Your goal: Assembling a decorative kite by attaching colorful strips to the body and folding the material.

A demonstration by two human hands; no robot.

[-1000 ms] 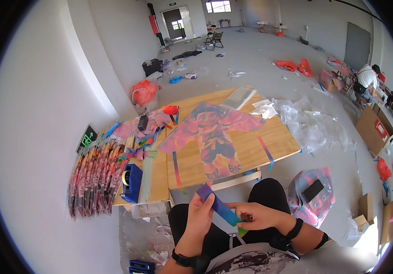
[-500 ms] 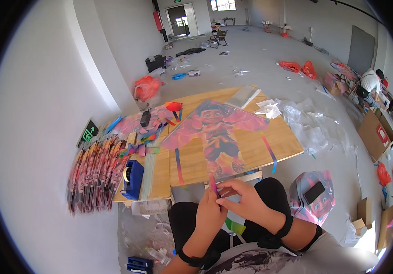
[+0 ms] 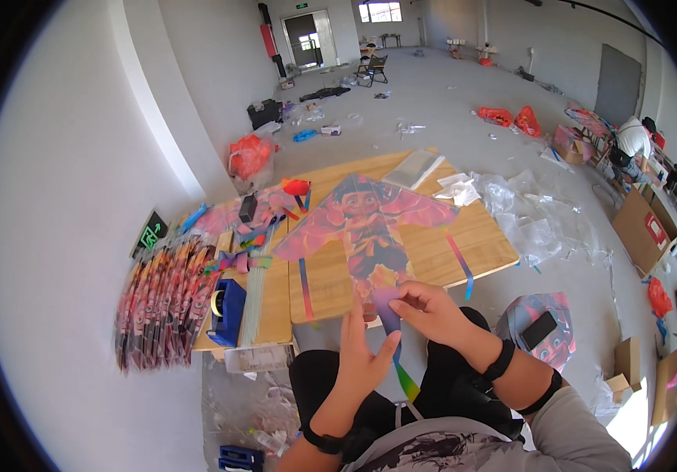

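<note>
A printed kite with a cartoon figure lies flat on the wooden table. Its lower end hangs over the near edge towards me. There, my right hand pinches a purple ribbon, which runs down to a green end above my lap. My left hand is at the ribbon's left side, its fingers stretched upward and the thumb apart, close to the ribbon. Whether the thumb presses on it is hard to tell. Two more ribbon strips, a left one and a right one, trail from the wings.
Left on the table are a blue tape dispenser, a bundle of pale rods, a black block and a stack of packed kites. Clear sleeves lie at the back. A phone rests on a printed sheet at right.
My hands have moved apart from their close grip at the kite's lower end. The left fingers have straightened, and more of the purple ribbon now shows, spread out by the right hand.
</note>
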